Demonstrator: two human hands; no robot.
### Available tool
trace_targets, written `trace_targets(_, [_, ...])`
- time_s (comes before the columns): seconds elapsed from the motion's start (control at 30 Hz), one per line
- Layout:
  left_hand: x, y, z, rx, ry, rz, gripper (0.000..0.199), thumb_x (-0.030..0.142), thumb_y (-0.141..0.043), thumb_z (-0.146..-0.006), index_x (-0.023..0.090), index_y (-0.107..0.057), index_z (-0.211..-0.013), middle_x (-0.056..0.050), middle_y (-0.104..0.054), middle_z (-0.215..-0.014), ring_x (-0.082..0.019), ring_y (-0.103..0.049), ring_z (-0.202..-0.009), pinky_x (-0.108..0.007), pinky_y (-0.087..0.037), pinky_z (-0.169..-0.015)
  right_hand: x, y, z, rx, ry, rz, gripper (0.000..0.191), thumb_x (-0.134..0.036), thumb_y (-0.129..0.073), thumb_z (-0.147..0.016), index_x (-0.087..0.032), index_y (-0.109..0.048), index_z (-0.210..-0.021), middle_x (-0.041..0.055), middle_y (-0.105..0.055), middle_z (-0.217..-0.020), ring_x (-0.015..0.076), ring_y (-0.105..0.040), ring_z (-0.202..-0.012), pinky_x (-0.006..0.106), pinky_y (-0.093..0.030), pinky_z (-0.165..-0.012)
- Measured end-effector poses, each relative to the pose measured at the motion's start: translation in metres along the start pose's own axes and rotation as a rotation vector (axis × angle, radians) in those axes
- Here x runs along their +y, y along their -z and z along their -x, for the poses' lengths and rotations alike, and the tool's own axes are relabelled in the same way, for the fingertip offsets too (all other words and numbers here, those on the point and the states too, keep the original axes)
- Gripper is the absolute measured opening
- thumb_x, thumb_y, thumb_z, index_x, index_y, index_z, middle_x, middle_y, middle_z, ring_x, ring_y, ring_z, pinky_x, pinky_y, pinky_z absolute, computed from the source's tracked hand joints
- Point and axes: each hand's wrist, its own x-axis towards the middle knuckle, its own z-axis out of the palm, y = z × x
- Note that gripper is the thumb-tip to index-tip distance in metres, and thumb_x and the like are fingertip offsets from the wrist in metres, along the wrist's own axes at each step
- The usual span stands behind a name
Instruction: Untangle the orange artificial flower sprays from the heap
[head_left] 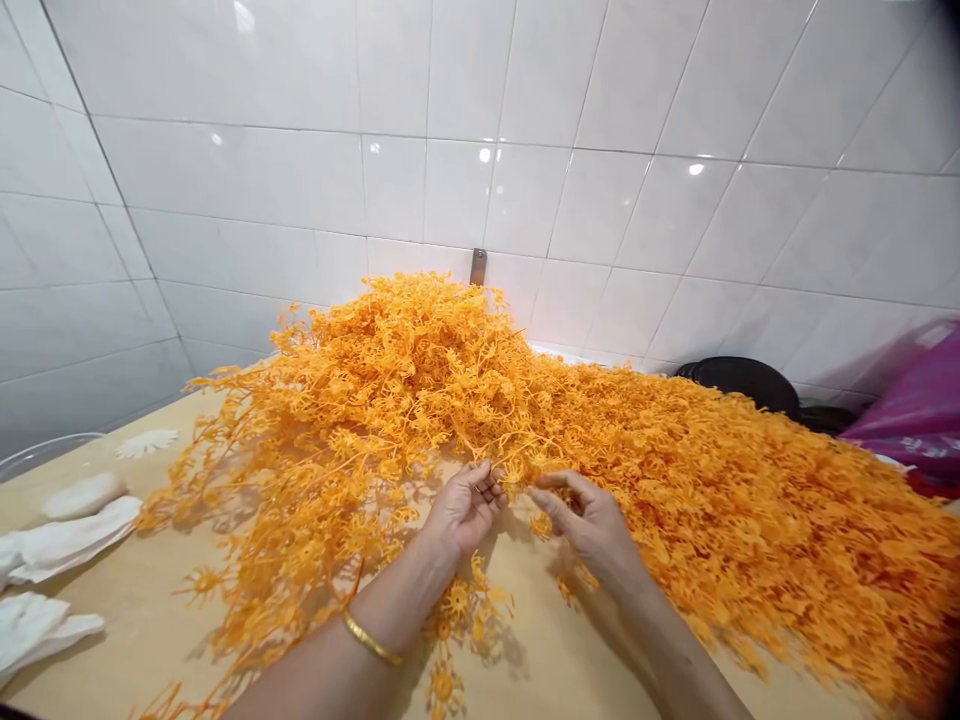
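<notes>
Head view. Reference: the tall heap of orange, branching, plastic-looking flower sprigs. In front of the heap, my left hand has thumb and fingertips pinched on a thin orange flower sprig. My right hand, in front and right of the heap: thumb and forefinger nearly meet; cannot tell whether they grip. Crumpled white cloth left of the heap.

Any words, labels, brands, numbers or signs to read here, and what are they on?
No text can be read.
The purple bag has pale marks, too blurred to tell whether they are letters.
None shows on the orange flowers or the tiled wall.
</notes>
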Motion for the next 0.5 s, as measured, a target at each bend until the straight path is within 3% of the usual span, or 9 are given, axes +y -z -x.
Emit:
trace_targets(0.1, [-0.005,-0.002,0.003,-0.061,0.027,0.014,0.009,0.011,-0.050,-0.074,0.013,-0.048,-0.065,-0.001,-0.054,-0.053,-0.008,-0.049,-0.045,-0.021,-0.041,-0.049,0.006,-0.012,0.000,-0.083,0.030,0.065,0.036,-0.045,-0.059,-0.065,-0.016,-0.056,-0.087,-0.0003,-0.053,-0.065,0.0102,-0.043,-0.052,0.022,-0.032,-0.046])
trace_targets(0.23, [-0.010,-0.005,0.009,-0.129,0.081,-0.024,0.008,0.011,-0.052,-0.073,0.013,-0.050,-0.065,-0.001,-0.055,-0.054,-0.009,-0.049,-0.044,-0.021,-0.039,-0.047,0.010,-0.018,0.000,-0.123,0.189,0.136,0.028,-0.041,-0.049,-0.075,-0.016,-0.058,-0.081,0.0017,-0.055,-0.070,0.0127,-0.047,-0.063,0.023,-0.035,-0.056])
trace_targets(0.37, [-0.010,-0.006,0.011,-0.083,0.097,-0.138,0.009,0.011,-0.051,-0.071,0.013,-0.050,-0.063,0.001,-0.052,-0.048,-0.008,-0.046,-0.042,-0.019,-0.035,-0.045,0.010,-0.013,0.003,-0.169,0.285,0.367,0.021,-0.029,-0.041,-0.079,-0.017,-0.058,-0.073,0.0031,-0.055,-0.071,0.0132,-0.047,-0.064,0.024,-0.033,-0.059])
trace_targets(0.5, [-0.009,-0.005,0.010,-0.043,0.046,-0.229,0.011,0.009,-0.052,-0.069,0.013,-0.048,-0.060,0.003,-0.047,-0.043,-0.005,-0.041,-0.039,-0.016,-0.030,-0.042,0.012,-0.008,0.005,-0.247,0.268,0.462,0.021,-0.020,-0.039,-0.077,-0.018,-0.058,-0.068,0.0030,-0.054,-0.066,0.0128,-0.044,-0.061,0.024,-0.033,-0.059])
